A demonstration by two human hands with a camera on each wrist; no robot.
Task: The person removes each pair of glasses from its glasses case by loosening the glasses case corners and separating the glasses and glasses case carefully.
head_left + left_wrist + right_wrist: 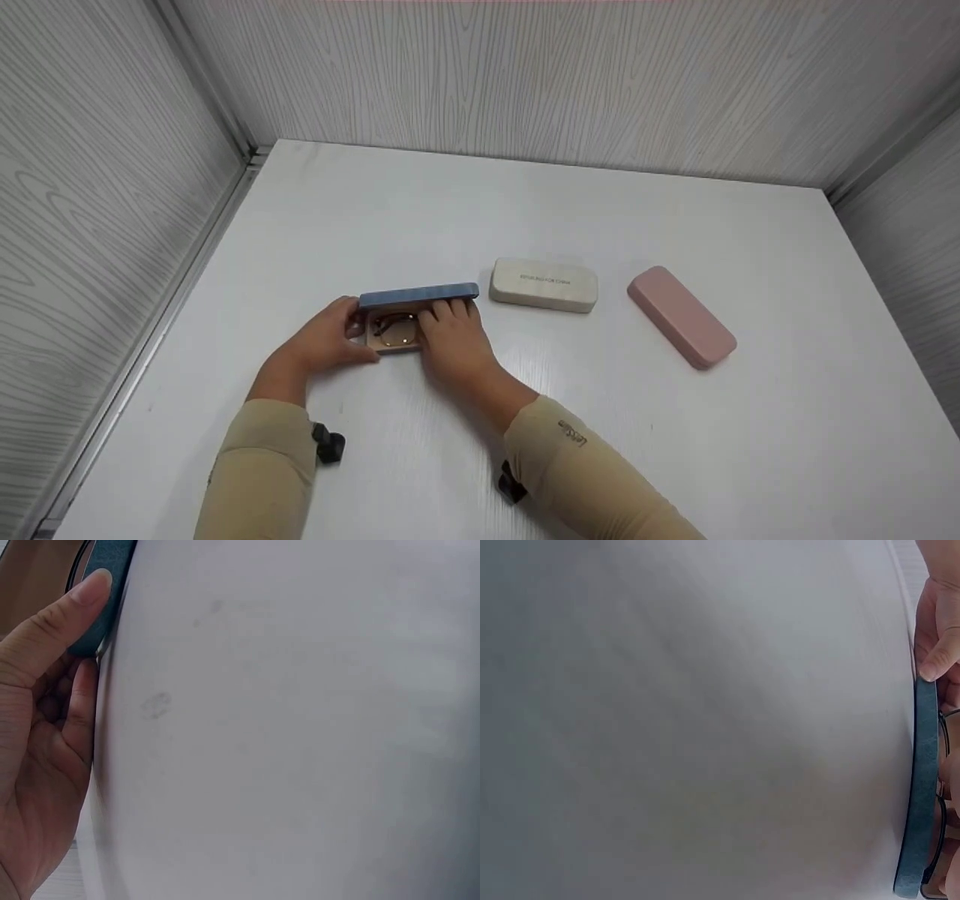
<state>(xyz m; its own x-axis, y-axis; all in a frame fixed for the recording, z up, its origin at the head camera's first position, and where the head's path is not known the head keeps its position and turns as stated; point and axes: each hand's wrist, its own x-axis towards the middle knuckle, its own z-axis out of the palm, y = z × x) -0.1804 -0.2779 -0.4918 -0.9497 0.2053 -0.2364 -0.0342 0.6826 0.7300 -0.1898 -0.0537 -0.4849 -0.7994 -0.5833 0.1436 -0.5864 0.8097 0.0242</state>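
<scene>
In the head view a blue glasses case (420,295) lies on the table with its lid raised at the back. Inside is a pair of eyeglasses (397,331) with thin dark frames; the left lens shows, while the right part is covered by fingers. My left hand (330,335) grips the left end of the case, its thumb on the front wall, as the left wrist view also shows. My right hand (456,341) reaches into the right half of the case, over the eyeglasses and below the lid. I cannot tell whether its fingers pinch the frames.
A cream glasses case (544,285) with lettering lies shut just right of the blue one. Farther right, a pink glasses case (681,318) lies at a slant. The white table (480,202) meets wood-grain panels (525,82) at the back and sides.
</scene>
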